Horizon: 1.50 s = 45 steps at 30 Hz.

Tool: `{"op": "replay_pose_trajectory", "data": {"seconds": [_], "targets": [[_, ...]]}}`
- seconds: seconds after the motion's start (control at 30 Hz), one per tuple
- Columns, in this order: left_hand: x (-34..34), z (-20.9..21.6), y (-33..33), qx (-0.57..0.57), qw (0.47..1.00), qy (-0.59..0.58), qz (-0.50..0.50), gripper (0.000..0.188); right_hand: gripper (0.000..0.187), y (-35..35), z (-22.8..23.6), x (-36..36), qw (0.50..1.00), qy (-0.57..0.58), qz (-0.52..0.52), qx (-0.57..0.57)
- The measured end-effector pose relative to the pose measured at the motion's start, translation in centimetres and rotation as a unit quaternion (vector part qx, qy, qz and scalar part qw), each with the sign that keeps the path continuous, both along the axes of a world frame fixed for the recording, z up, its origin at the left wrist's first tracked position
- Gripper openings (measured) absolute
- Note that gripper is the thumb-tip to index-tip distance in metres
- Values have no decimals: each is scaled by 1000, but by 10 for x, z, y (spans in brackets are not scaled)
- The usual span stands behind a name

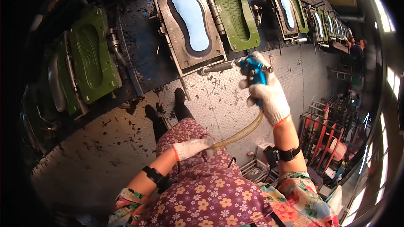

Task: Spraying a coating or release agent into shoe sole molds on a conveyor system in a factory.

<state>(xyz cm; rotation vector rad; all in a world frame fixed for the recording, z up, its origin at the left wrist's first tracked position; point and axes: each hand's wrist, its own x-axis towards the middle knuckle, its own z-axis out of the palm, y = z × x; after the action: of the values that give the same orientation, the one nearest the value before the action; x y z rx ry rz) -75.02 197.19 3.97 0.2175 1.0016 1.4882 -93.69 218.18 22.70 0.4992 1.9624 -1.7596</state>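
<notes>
My right hand (270, 98), in a white knit glove, is closed round a blue spray gun (256, 71) held up in front of the open moulds. From the gun's base a doubled yellowish hose (240, 133) curves down to my gloved left hand (191, 148), whose fingers close on it near my apron. Just beyond the gun lies an open shoe-sole mould: its metal half (173, 44) carries a light blue sole-shaped piece (191, 21) with a dark rim. Hinged beside it, the green half (234, 17) has a ribbed sole-shaped hollow.
Another open green mould (89, 54) stands at the left. More moulds (286, 10) run along the bench toward the far right, where a person (357, 47) is. Dark scraps litter the metal floor (206, 96). A rack with red parts (322, 136) stands on the right.
</notes>
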Motion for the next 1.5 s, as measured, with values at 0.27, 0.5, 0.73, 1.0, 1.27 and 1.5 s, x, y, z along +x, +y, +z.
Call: {"op": "replay_pose_trajectory", "data": {"seconds": [0.27, 0.5, 0.73, 1.0, 1.27, 1.5], "targets": [[-29, 1, 7, -36, 978, -41, 200, 73, 84, 0, -24, -173, 950, 208, 147, 179], [-59, 45, 38, 19, 932, -104, 347, 33, 56, -23, 6, -293, 800, 420, 283, 322], [-69, 68, 63, -138, 939, -9, 316, 22, 77, 82, 5, -270, 852, 121, 361, 360], [-55, 75, 82, -177, 916, -75, 353, 18, 87, 142, -26, -194, 965, -32, 224, 132], [-71, 70, 143, -277, 881, -12, 383, 26, 48, 125, -35, -294, 920, 290, -101, -242], [-171, 86, 144, -484, 602, 553, 313, 27, 64, 226, -67, -191, 738, -39, -65, -671]]}}
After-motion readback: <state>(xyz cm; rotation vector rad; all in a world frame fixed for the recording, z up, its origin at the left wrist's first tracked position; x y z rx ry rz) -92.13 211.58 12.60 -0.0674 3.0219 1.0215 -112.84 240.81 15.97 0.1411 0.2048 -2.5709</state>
